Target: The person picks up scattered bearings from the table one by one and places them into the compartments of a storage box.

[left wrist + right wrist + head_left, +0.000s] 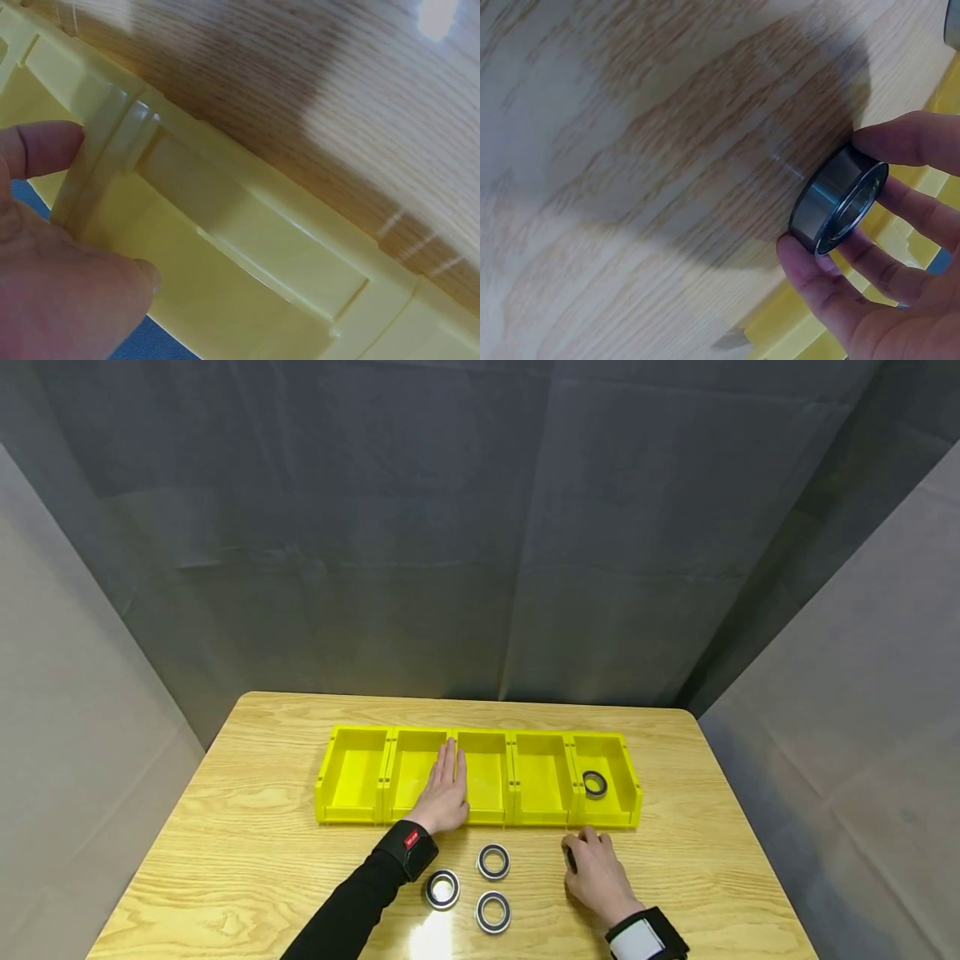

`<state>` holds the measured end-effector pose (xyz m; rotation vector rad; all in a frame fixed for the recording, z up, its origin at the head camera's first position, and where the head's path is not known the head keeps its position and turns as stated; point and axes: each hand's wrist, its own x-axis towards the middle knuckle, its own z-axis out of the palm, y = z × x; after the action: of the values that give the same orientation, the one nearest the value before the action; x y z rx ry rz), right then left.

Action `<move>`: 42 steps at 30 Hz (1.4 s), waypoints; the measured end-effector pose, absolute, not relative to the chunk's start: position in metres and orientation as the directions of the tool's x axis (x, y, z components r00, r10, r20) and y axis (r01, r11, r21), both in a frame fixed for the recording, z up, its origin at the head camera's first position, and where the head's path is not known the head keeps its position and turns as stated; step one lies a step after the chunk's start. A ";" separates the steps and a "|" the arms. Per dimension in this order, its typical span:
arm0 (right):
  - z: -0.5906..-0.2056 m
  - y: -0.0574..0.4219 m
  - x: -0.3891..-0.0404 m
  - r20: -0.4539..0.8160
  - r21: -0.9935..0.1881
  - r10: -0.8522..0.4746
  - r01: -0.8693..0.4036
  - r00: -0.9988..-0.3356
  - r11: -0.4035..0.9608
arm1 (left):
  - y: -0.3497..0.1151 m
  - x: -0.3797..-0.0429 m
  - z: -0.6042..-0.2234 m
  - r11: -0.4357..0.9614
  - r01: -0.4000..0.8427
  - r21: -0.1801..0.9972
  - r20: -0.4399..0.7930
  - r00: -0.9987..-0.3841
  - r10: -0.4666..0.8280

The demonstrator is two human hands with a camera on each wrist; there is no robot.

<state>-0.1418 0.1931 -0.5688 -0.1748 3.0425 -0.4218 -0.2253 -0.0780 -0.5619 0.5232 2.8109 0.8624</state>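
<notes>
Several ball bearings are here, metal rings with dark seals. My right hand (597,870) pinches one bearing (829,202) by its rim between thumb and fingers, just in front of the yellow bins (543,817); in the right wrist view it is tilted above the wood. My left hand (442,797) reaches over the middle bins with straight fingers. In the left wrist view its thumb and a finger lie on either side of a bin divider (101,150); how firmly they touch it I cannot tell. One bearing (604,786) leans inside the rightmost bin.
Three bearings lie on the table between my hands: one to the left (428,895), one nearer the bins (493,875) and one closer to me (492,929). The wooden table (225,860) has dark cloth (420,568) behind it and pale panels at both sides.
</notes>
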 end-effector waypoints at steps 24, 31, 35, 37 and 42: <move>-0.544 0.176 -0.151 0.136 -0.321 -0.202 -0.236 -0.970 0.917 | -0.077 -0.224 -0.548 0.823 0.267 0.501 -0.086 -0.931 0.355; -0.533 0.167 -0.162 0.185 -0.341 -0.195 -0.249 -0.963 0.907 | -0.078 -0.225 -0.553 0.814 0.264 0.518 -0.080 -0.932 0.353; -0.528 0.162 -0.171 0.208 -0.341 -0.196 -0.259 -0.958 0.904 | -0.079 -0.225 -0.553 0.818 0.262 0.513 -0.082 -0.933 0.350; -0.526 0.160 -0.176 0.222 -0.335 -0.204 -0.271 -0.953 0.902 | -0.078 -0.225 -0.551 0.823 0.258 0.507 -0.088 -0.934 0.347; -0.525 0.157 -0.185 0.255 -0.329 -0.201 -0.280 -0.946 0.902 | -0.075 -0.224 -0.552 0.821 0.251 0.513 -0.100 -0.933 0.347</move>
<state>-0.1851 0.1572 -0.5247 -0.4193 3.2735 -0.6195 -0.2235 -0.0752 -0.5516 0.4666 2.8152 0.7551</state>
